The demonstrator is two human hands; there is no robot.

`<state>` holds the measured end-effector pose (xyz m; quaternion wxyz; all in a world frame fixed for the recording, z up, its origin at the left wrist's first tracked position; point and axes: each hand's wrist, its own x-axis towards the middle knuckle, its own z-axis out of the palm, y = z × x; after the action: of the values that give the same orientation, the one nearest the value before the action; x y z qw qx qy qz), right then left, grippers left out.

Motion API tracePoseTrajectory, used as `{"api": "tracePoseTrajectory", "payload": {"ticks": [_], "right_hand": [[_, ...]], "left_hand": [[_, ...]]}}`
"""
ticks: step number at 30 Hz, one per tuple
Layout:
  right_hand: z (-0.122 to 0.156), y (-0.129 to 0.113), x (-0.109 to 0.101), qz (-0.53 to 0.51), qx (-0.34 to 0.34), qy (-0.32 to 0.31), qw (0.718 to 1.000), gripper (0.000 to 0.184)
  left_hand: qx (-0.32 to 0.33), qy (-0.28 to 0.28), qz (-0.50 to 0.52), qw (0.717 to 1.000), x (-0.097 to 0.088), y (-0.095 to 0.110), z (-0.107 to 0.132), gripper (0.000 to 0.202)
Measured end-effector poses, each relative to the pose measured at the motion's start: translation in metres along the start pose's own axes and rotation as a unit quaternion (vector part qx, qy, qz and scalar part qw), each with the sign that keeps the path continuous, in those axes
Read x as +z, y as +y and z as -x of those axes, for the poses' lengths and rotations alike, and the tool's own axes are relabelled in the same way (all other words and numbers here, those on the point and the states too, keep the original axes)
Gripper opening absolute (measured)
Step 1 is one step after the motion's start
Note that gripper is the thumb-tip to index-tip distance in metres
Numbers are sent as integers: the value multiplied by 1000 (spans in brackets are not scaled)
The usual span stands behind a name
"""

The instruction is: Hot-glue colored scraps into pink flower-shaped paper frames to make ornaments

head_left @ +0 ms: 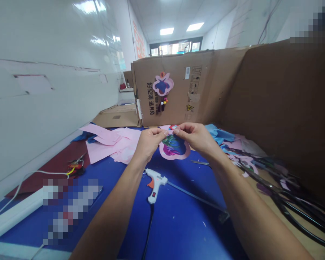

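My left hand [148,142] and my right hand [195,136] meet above the blue table sheet [178,224]. Both pinch the top edge of a pink paper cut-out [174,148] with a blue and multicoloured centre, which hangs below the fingers. A white hot glue gun [155,183] lies on the blue sheet just under my left wrist, its black cord running toward me. A finished pink and blue cut-out [163,85] with small hanging beads is stuck on the cardboard wall [176,90] behind.
Pink paper sheets [111,144] lie left of my hands. Small scissors or pliers [76,167] sit at the left, beside a white power strip [14,213]. Paper scraps and black cables [300,206] crowd the right side along a cardboard wall. A thin metal rod [195,198] lies near the glue gun.
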<state>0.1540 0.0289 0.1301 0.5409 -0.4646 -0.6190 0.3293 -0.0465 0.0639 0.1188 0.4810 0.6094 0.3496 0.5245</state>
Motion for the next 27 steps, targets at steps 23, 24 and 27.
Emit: {"api": "tracePoseTrajectory", "payload": {"ticks": [23, 24, 27], "right_hand": [[1, 1, 0, -12, 22, -19, 1000, 55], [1, 0, -2, -17, 32, -21, 999, 56], [2, -2, -9, -32, 47, -31, 998, 58]], "left_hand": [[-12, -6, -3, 1000, -3, 1, -1, 31], [-13, -1, -9, 1000, -4, 1, -2, 31], [-20, 17, -18, 999, -9, 0, -5, 33]]}}
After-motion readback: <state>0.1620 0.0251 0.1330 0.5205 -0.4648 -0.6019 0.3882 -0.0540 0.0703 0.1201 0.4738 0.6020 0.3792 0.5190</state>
